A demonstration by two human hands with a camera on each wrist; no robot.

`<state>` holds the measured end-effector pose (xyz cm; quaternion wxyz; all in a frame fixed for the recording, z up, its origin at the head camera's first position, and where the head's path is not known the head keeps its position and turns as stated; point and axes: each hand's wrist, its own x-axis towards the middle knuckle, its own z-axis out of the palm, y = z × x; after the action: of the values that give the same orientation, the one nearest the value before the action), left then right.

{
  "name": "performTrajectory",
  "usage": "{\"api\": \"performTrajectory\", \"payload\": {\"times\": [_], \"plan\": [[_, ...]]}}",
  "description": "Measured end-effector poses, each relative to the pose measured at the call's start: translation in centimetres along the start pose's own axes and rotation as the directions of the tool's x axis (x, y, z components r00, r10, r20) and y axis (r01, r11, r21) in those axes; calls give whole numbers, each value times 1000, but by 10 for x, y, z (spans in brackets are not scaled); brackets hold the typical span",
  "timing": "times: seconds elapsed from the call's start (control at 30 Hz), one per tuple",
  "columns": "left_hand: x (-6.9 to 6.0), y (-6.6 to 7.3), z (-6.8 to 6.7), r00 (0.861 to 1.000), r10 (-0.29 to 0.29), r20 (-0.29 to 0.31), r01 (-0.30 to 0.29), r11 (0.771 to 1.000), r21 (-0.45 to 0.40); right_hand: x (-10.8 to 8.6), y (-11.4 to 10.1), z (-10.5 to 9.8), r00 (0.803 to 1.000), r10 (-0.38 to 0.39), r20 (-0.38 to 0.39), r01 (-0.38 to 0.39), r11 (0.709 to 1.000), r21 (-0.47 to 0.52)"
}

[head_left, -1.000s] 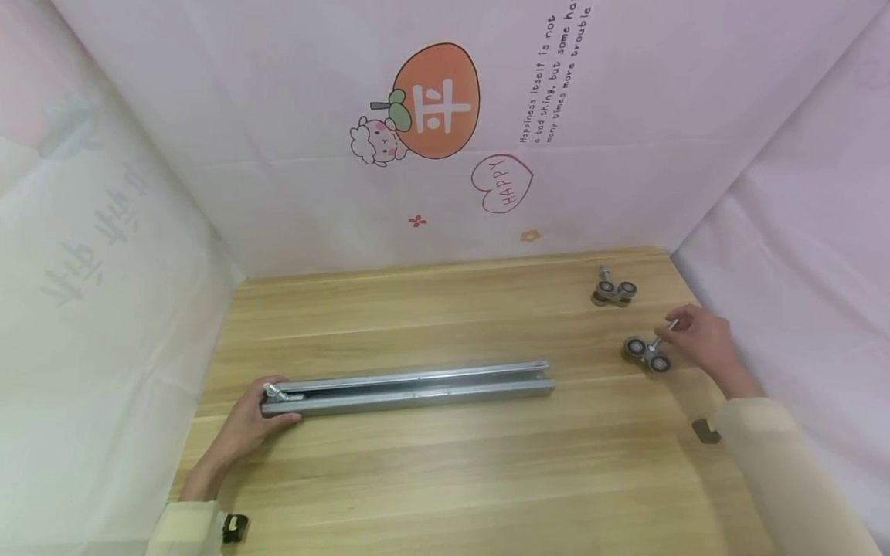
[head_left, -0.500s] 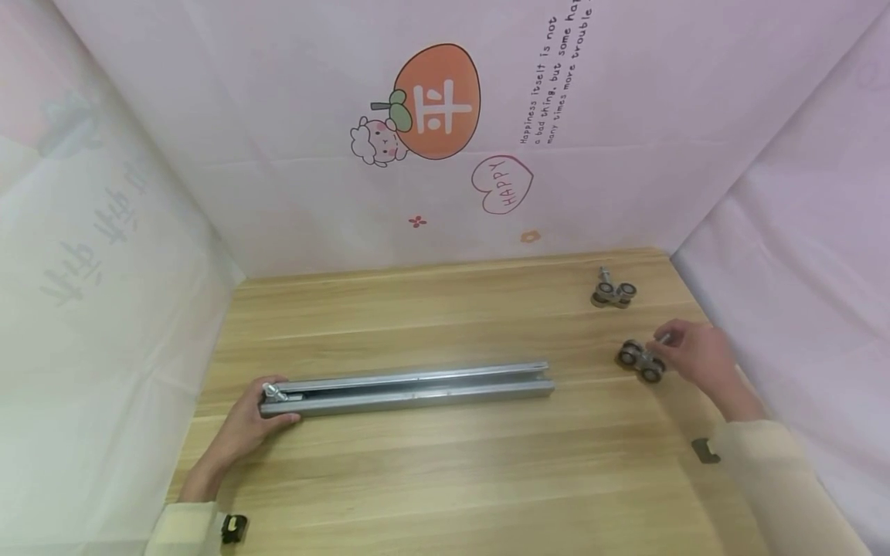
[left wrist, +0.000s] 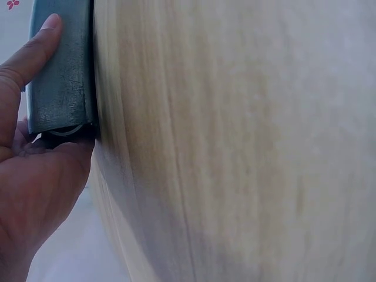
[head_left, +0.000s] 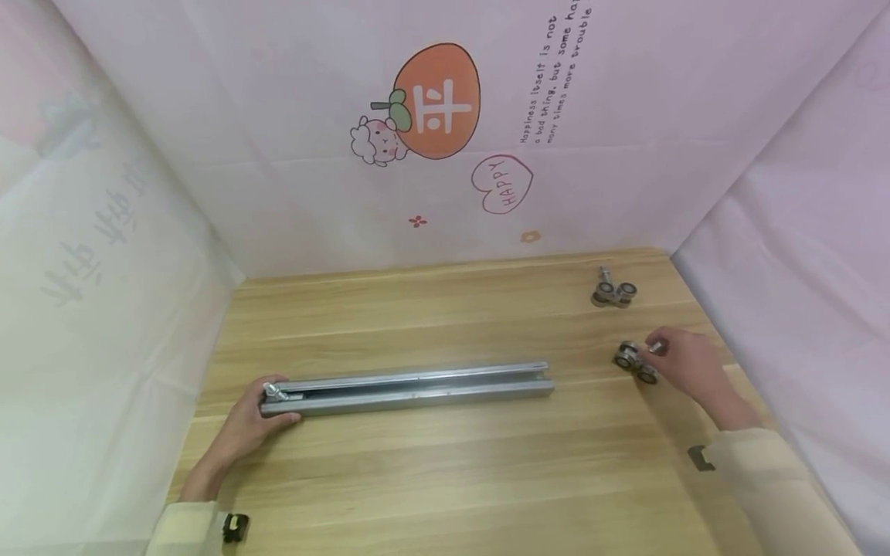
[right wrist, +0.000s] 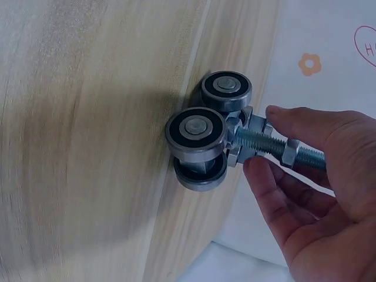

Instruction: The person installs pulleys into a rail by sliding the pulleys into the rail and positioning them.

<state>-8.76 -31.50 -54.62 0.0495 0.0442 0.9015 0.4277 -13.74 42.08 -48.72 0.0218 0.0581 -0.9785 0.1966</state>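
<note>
A silver metal channel rail (head_left: 410,388) lies across the wooden table, its open slot facing up. My left hand (head_left: 246,417) grips the rail's left end; in the left wrist view the thumb lies along its side wall. A bolt with a nut (head_left: 276,392) sticks up from the slot at that end, and whatever it joins inside is hidden. To the right of the rail, my right hand (head_left: 691,371) pinches a roller trolley (right wrist: 197,132) between thumb and fingers near the base of its threaded bolt (right wrist: 267,144). The bolt points back toward the palm.
Another roller trolley (head_left: 613,293) lies behind the held one, near the table's back right corner. Printed cloth walls (head_left: 278,201) enclose the table (head_left: 417,479) at the back and both sides. A black wrist device (head_left: 235,528) shows at the left cuff.
My right hand has shifted slightly left, and its fingers have moved from the bolt's end toward the wheels. The trolley has turned and moved a little left. My left hand and the rail stay put.
</note>
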Motion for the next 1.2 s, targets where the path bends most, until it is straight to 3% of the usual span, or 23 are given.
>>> {"api": "performTrajectory", "payload": {"times": [0.67,1.2], "plan": [[-2,4,-1,999,-33,1,33,999,-22,7,-5,2,998,10,60,-5,996,-91],[-1,1,0,999,-52,-1,52,998,-26,5,-7,3,997,-9,72,16,996,-90]]}}
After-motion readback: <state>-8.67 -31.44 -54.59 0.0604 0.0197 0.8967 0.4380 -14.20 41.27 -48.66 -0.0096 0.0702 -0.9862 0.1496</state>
